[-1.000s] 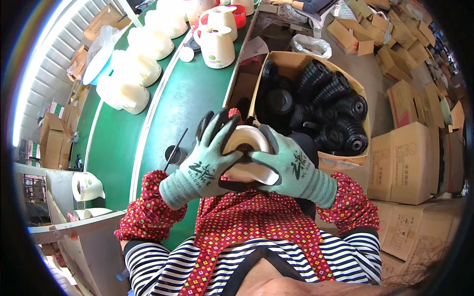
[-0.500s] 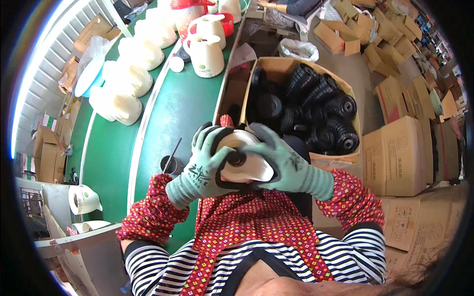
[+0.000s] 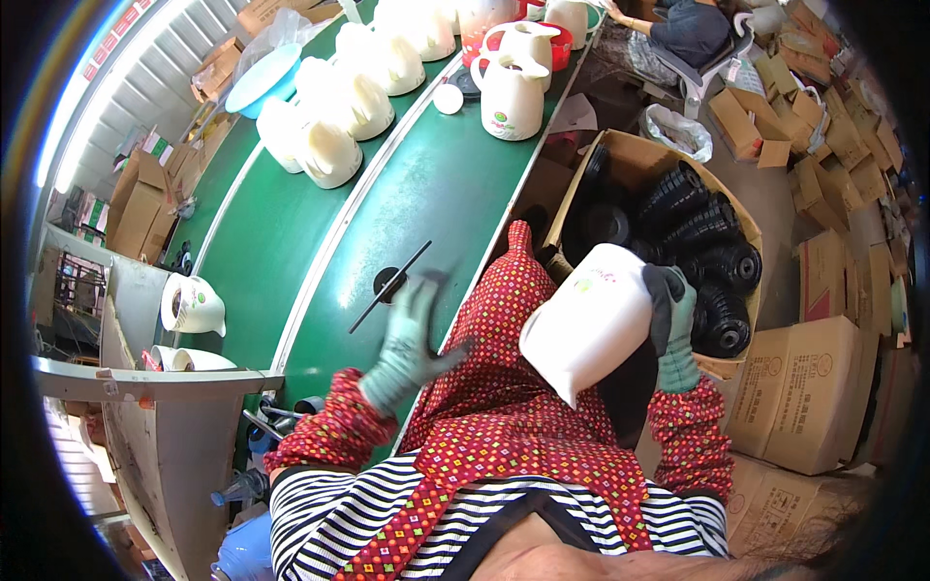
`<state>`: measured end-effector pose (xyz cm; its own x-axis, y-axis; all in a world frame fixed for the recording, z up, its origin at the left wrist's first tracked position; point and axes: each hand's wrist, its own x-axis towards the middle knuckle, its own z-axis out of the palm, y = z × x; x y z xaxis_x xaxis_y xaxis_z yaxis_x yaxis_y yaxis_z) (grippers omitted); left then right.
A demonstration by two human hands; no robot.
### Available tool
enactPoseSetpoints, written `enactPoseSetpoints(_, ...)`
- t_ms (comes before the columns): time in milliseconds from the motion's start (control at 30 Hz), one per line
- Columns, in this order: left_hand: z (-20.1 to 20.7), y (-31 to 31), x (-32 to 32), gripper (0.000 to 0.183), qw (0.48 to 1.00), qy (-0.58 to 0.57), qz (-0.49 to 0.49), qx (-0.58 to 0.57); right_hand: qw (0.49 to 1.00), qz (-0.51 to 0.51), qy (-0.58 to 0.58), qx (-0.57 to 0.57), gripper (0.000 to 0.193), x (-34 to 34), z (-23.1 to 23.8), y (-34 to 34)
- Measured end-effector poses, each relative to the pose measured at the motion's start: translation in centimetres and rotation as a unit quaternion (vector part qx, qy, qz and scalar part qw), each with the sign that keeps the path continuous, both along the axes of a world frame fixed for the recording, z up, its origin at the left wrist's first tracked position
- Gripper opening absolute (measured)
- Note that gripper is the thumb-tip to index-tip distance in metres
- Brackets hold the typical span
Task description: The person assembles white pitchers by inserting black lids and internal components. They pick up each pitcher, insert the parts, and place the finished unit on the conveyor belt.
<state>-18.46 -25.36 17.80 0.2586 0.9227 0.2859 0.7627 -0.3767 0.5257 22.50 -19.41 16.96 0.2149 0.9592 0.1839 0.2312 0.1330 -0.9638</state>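
In the right hand point(image 3: 675, 324), gloved in green with a dark palm, a white kettle body point(image 3: 593, 320) is held above the lap, over the red patterned apron point(image 3: 513, 431). The kettle body is gripped at its right end, and its pointed spout is turned downward, toward the wearer; the exact part gripped is hidden by the fingers. The left hand point(image 3: 412, 339), gloved alike, is blurred, spread wide with the thumb held apart from the fingers, and nothing is seen to be grasped by it; it is raised near the edge of the green conveyor point(image 3: 426, 184). Just beyond its fingertips, a small black cup point(image 3: 387, 287) is placed on the belt and crossed by a thin dark rod point(image 3: 415, 256); whether the rod is stood in the cup or laid over it cannot be told. Farther up the belt, more white kettles point(image 3: 511, 105) are lined up, with a white disc point(image 3: 448, 99) set near them. To the right of the conveyor, a cardboard box point(image 3: 651, 158) is filled with stacked black round parts point(image 3: 670, 197), and brown cartons point(image 3: 799, 382) are piled beyond. At the upper right, a seated person point(image 3: 688, 37) is partly seen.
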Motion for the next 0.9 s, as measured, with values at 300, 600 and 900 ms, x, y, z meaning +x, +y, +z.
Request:
enactPoseSetpoints(300,-8.0,3.9,-14.3,0.112,0.948,0.174,0.071,-0.258,0.909,0.167,-0.382,-0.016,0.033,-8.4,2.3,-1.2)
enactPoseSetpoints(600,2.4,7.3,-4.0,0.057,0.869,-0.277,0.143,-0.386,0.95,0.237,-0.199,0.046,0.035,-4.6,6.4,0.1)
enactPoseSetpoints(900,11.8,13.2,8.3,0.056,0.848,-0.228,-0.05,-0.476,0.892,0.237,-0.274,0.271,0.036,-4.6,9.0,10.4)
